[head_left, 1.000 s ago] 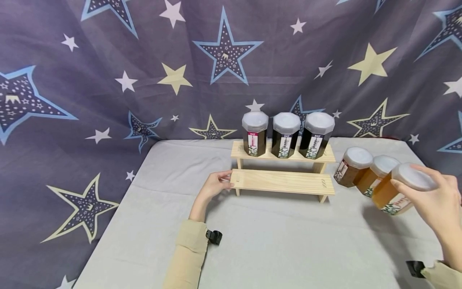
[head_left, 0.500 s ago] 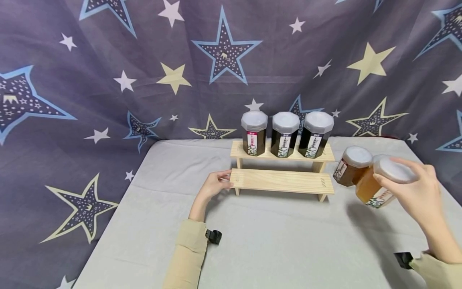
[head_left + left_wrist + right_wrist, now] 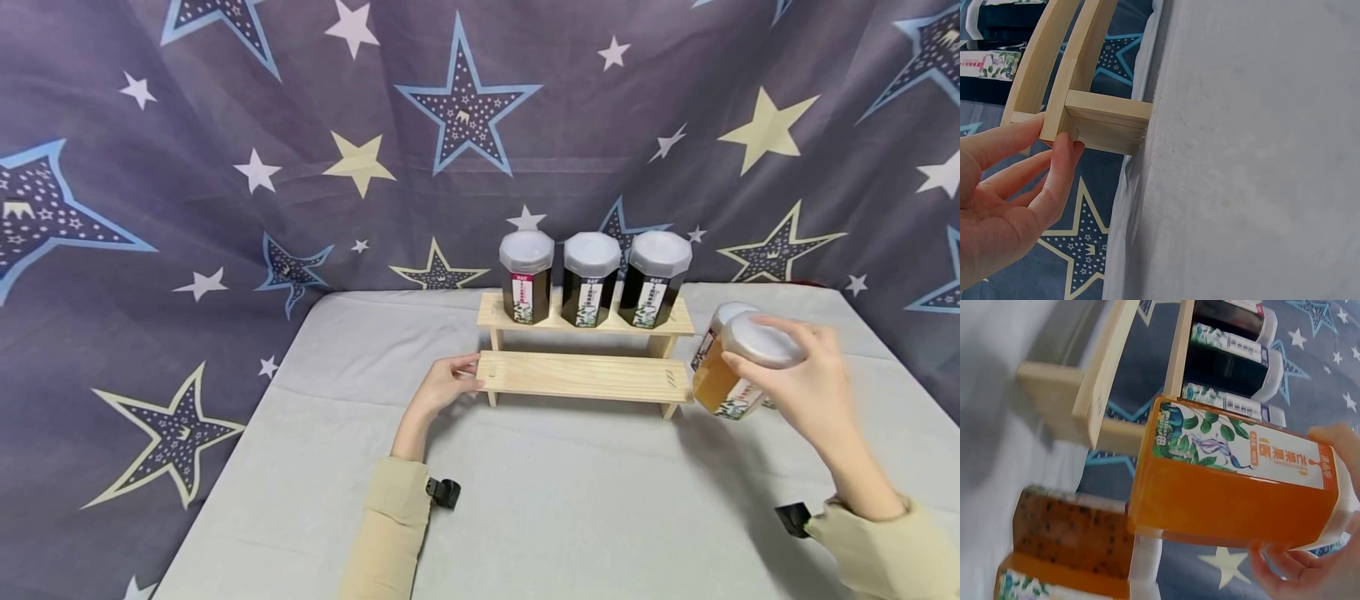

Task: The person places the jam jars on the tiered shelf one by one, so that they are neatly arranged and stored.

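Note:
In the head view, my left hand [image 3: 442, 387] pinches the left end of the lower board [image 3: 585, 377] of a two-step wooden shelf; the left wrist view shows thumb and fingertips on that board end [image 3: 1060, 119]. My right hand [image 3: 813, 383] grips the white lid of an amber jam jar [image 3: 716, 387], held tilted off the table just right of the shelf. Its label [image 3: 1241, 444] shows leaves in the right wrist view. Three dark jars, the left [image 3: 528, 296], middle [image 3: 588, 296] and right [image 3: 654, 292], stand on the upper board.
Behind the held jar stands a brown jar [image 3: 703, 350], mostly hidden. Another amber jar, nearly covered by the right hand in the head view, shows low in the right wrist view beside a seedy jar [image 3: 1072, 531]. A star-patterned curtain [image 3: 300, 167] hangs behind the grey-covered table [image 3: 570, 500].
My right hand has carried the amber jar leftward, past the other jars, to beside the shelf's right end. The left hand stays on the board's left end.

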`<control>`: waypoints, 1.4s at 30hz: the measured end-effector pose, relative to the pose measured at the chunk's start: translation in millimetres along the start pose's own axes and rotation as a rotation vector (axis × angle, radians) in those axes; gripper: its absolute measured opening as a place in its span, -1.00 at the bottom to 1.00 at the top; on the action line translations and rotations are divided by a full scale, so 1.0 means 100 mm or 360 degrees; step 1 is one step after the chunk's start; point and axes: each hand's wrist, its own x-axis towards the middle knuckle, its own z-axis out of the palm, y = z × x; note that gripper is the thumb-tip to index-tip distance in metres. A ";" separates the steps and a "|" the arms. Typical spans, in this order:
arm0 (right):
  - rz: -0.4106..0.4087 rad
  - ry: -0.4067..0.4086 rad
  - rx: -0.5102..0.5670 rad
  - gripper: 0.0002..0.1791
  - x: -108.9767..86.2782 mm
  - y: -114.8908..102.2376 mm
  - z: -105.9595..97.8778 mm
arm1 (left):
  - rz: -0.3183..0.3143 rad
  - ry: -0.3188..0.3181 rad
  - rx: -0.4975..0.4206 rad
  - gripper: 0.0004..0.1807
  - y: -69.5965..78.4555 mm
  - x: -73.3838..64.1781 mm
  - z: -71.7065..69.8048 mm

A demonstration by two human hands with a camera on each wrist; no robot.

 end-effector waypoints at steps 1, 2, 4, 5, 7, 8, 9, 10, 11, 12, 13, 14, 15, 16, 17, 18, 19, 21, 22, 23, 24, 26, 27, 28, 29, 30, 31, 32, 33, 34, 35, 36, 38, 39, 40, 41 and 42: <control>-0.0020 -0.0006 0.0010 -0.43 0.00 -0.02 0.03 | 0.0002 -0.0001 0.0003 -0.47 0.00 0.00 0.00; -0.0030 -0.0023 0.0018 -0.43 0.00 -0.04 0.05 | 0.0007 0.0000 0.0004 -0.47 0.00 0.00 0.00; -0.0053 -0.0052 0.0044 -0.42 0.01 -0.09 0.11 | 0.0004 -0.0002 -0.0005 -0.47 0.00 0.00 0.00; -0.0068 -0.0063 0.0059 -0.42 0.00 -0.11 0.13 | 0.0002 -0.0002 -0.0007 -0.47 -0.01 0.00 0.00; -0.0091 -0.0089 0.0088 -0.42 0.00 -0.15 0.19 | 0.0001 -0.0002 -0.0015 -0.47 -0.01 0.00 0.00; -0.0099 -0.0100 0.0103 -0.41 0.01 -0.17 0.21 | -0.0001 -0.0002 -0.0016 -0.47 -0.01 0.00 0.00; -0.0111 -0.0099 0.0111 -0.41 0.01 -0.19 0.24 | -0.0004 -0.0001 -0.0017 -0.47 0.00 0.00 0.00; -0.0122 -0.0097 0.0118 -0.42 0.01 -0.20 0.27 | -0.0003 -0.0003 -0.0019 -0.47 0.00 0.00 0.00; -0.0126 -0.0101 0.0123 -0.42 0.01 -0.23 0.29 | -0.0002 -0.0001 -0.0017 -0.47 0.00 0.00 0.01; -0.0131 -0.0106 0.0128 -0.42 0.01 -0.24 0.32 | 0.0001 0.0002 -0.0012 -0.47 0.00 0.01 0.01; -0.0134 -0.0110 0.0134 -0.43 0.01 -0.26 0.34 | 0.0001 0.0003 -0.0011 -0.47 0.00 0.01 0.01; -0.0136 -0.0115 0.0134 -0.43 0.01 -0.28 0.36 | 0.0000 0.0003 -0.0011 -0.47 -0.01 0.01 0.01; -0.0134 -0.0121 0.0131 -0.43 0.01 -0.30 0.38 | -0.0001 0.0003 -0.0008 -0.47 -0.01 0.02 0.01; -0.0134 -0.0131 0.0133 -0.43 0.01 -0.32 0.41 | -0.0002 0.0000 -0.0008 -0.47 -0.02 0.03 0.00; -0.0138 -0.0138 0.0143 -0.43 0.00 -0.33 0.43 | -0.0001 -0.0001 -0.0007 -0.47 -0.04 0.04 0.00; -0.0143 -0.0143 0.0152 -0.43 0.00 -0.35 0.45 | -0.0001 -0.0007 -0.0014 -0.47 -0.06 0.06 0.00; -0.0145 -0.0147 0.0159 -0.43 0.00 -0.36 0.47 | -0.0002 -0.0011 -0.0026 -0.46 -0.09 0.08 -0.01; -0.0145 -0.0152 0.0167 -0.43 0.00 -0.40 0.52 | 0.0000 -0.0009 -0.0040 -0.46 -0.17 0.13 -0.01; -0.0146 -0.0155 0.0176 -0.44 0.00 -0.41 0.54 | 0.0000 -0.0006 -0.0049 -0.45 -0.20 0.15 -0.01; -0.0144 -0.0158 0.0191 -0.44 0.00 -0.43 0.56 | -0.0001 -0.0003 -0.0056 -0.45 -0.23 0.17 -0.01; -0.0140 -0.0161 0.0203 -0.44 0.00 -0.45 0.59 | -0.0002 0.0002 -0.0058 -0.45 -0.26 0.18 -0.01; -0.0127 -0.0170 0.0221 -0.44 0.00 -0.48 0.63 | -0.0009 0.0018 -0.0049 -0.45 -0.30 0.20 0.00; -0.0125 -0.0176 0.0234 -0.44 0.01 -0.50 0.66 | -0.0013 0.0024 -0.0042 -0.45 -0.30 0.20 0.00; -0.0122 -0.0182 0.0242 -0.44 0.01 -0.51 0.68 | -0.0013 0.0028 -0.0032 -0.45 -0.31 0.21 0.00; -0.0118 -0.0189 0.0249 -0.45 0.01 -0.53 0.70 | -0.0013 0.0032 -0.0026 -0.45 -0.31 0.21 0.00; -0.0121 -0.0196 0.0253 -0.45 0.01 -0.54 0.72 | -0.0010 0.0036 -0.0018 -0.45 -0.31 0.21 0.00; -0.0122 -0.0208 0.0255 -0.45 0.01 -0.56 0.75 | -0.0013 0.0040 -0.0012 -0.45 -0.31 0.21 0.00; -0.0132 -0.0217 0.0264 -0.45 0.02 -0.57 0.77 | -0.0016 0.0045 -0.0007 -0.45 -0.30 0.21 0.00; -0.0143 -0.0227 0.0277 -0.45 0.02 -0.58 0.79 | -0.0019 0.0049 -0.0006 -0.45 -0.30 0.21 0.01; -0.0151 -0.0236 0.0289 -0.45 0.02 -0.60 0.81 | -0.0022 0.0052 -0.0004 -0.45 -0.30 0.21 0.01; -0.0163 -0.0243 0.0304 -0.45 0.02 -0.61 0.84 | -0.0021 0.0056 0.0000 -0.45 -0.29 0.21 0.01; -0.0172 -0.0251 0.0319 -0.44 0.02 -0.63 0.86 | -0.0020 0.0057 0.0000 -0.45 -0.29 0.21 0.01; -0.0191 -0.0266 0.0356 -0.45 0.02 -0.65 0.91 | -0.0030 0.0063 -0.0003 -0.45 -0.29 0.20 0.01; -0.0195 -0.0271 0.0364 -0.45 0.02 -0.67 0.93 | -0.0023 0.0063 -0.0002 -0.45 -0.29 0.20 0.01; -0.0199 -0.0274 0.0372 -0.45 0.02 -0.68 0.96 | -0.0020 0.0064 -0.0002 -0.45 -0.29 0.20 0.01; -0.0202 -0.0280 0.0379 -0.44 0.02 -0.70 0.98 | -0.0015 0.0064 -0.0003 -0.45 -0.29 0.20 0.01; -0.0206 -0.0285 0.0383 -0.45 0.01 -0.71 1.00 | -0.0015 0.0064 -0.0005 -0.46 -0.30 0.21 0.01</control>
